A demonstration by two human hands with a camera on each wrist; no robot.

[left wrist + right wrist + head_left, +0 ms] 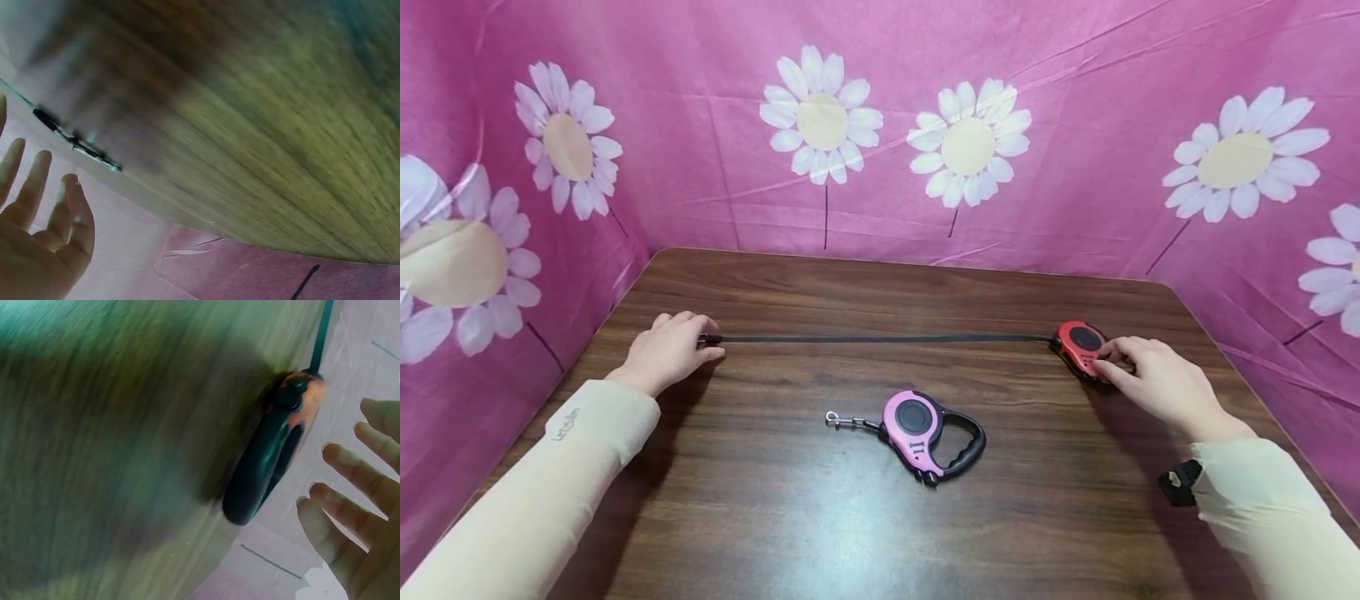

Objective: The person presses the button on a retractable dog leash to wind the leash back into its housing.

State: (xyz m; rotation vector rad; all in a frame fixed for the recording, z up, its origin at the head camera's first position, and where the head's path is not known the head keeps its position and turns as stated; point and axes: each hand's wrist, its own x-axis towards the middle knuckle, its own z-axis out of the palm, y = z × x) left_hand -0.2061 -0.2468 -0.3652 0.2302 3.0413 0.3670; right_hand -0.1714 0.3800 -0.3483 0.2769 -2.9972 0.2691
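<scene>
A red retractable dog leash (1078, 343) lies near the table's far right, its black strap (887, 339) drawn straight across to the left. My left hand (666, 352) is over the strap's clip end. In the left wrist view the metal clip (94, 153) lies on the wood beside loosely spread fingers. My right hand (1161, 383) is at the leash's handle end, thumb and forefinger overlapping it in the head view. The right wrist view shows the black handle (253, 472) apart from the relaxed fingers.
A pink retractable leash (895, 433) with a black grip lies nearer the front middle, its short metal clip (850, 421) pointing left. Pink cloth (700, 150) printed with daisies surrounds the brown wooden table (760, 533) at the back and sides.
</scene>
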